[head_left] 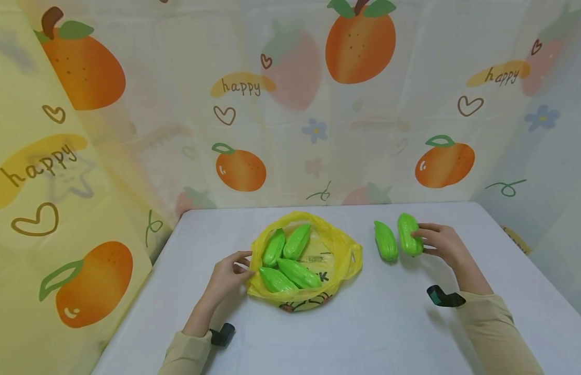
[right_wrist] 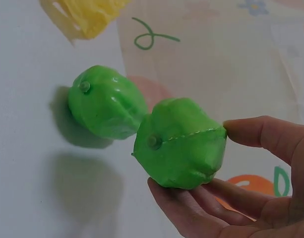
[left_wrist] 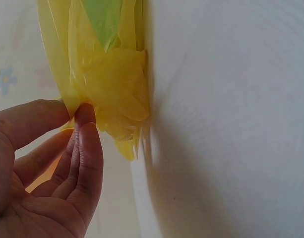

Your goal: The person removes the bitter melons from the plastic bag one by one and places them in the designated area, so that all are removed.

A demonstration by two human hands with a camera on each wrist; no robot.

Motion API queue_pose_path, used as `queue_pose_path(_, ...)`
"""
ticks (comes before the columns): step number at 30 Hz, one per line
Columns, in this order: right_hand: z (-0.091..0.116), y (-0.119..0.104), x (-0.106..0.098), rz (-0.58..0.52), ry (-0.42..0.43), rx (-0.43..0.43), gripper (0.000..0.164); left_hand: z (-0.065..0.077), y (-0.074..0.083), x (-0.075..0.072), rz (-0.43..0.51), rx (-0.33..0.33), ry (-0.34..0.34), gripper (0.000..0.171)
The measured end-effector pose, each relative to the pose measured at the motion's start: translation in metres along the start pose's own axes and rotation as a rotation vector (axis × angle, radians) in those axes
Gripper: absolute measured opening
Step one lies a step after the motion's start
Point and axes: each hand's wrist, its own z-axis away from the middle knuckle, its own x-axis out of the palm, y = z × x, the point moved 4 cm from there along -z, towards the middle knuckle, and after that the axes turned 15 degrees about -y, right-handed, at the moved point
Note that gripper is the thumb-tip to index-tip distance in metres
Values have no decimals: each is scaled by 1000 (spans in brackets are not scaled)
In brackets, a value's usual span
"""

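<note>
A yellow plastic bag [head_left: 351, 263] lies with its mouth spread wide on the table, and several green ridged toy gourds [head_left: 297, 242] are inside it. My left hand [head_left: 226, 276] pinches the bag's left rim between thumb and fingers; the left wrist view shows the thin yellow film [left_wrist: 109, 82] at the fingertips. To the right of the bag, my right hand [head_left: 440, 240] grips another green gourd [head_left: 409, 234] from its right side. In the right wrist view this gourd [right_wrist: 184, 144] is raised off the table. A similar gourd [head_left: 386, 241] lies just left of it.
The table [head_left: 365, 333] has a white cover, and its far edge meets a hanging cloth [head_left: 281, 130] printed with fruit and hearts. A yellowish patterned thing [head_left: 516, 239] shows beyond the right edge. Each wrist carries a dark camera mount [head_left: 446, 297].
</note>
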Motion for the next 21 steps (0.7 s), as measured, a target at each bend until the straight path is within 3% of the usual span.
queue_pose_path(21,-9,21,-6,-90,19,88,72,3,4,-1,2,8,5,48)
